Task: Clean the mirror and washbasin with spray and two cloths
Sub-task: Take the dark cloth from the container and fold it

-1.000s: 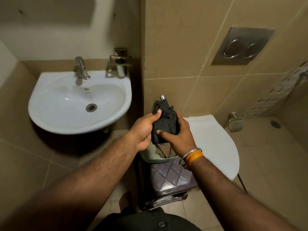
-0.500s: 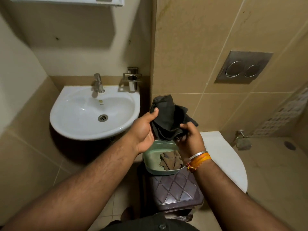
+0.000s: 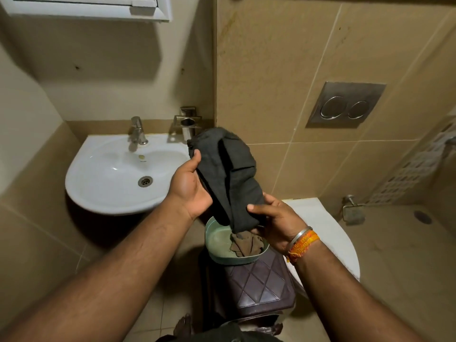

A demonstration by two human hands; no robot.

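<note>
Now both hands, left hand (image 3: pixel 191 186) and right hand (image 3: pixel 276 224), grip dark cloth (image 3: pixel 229 178) (above green bowl (image 3: pixel 217 240)).

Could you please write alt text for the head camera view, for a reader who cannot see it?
Both hands, left hand and right hand, hold a dark cloth above a green bowl holding a brown cloth, beside a white washbasin.

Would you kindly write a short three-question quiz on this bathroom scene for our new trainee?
1. True or false: both hands hold the dark cloth.
2. Where does the brown cloth lie? A) washbasin B) green bowl C) toilet lid
3. Fill in: the green bowl rests on a dark ____.

Key: 1 true: left hand and right hand grip it. 2 B. 3 stool.
</note>
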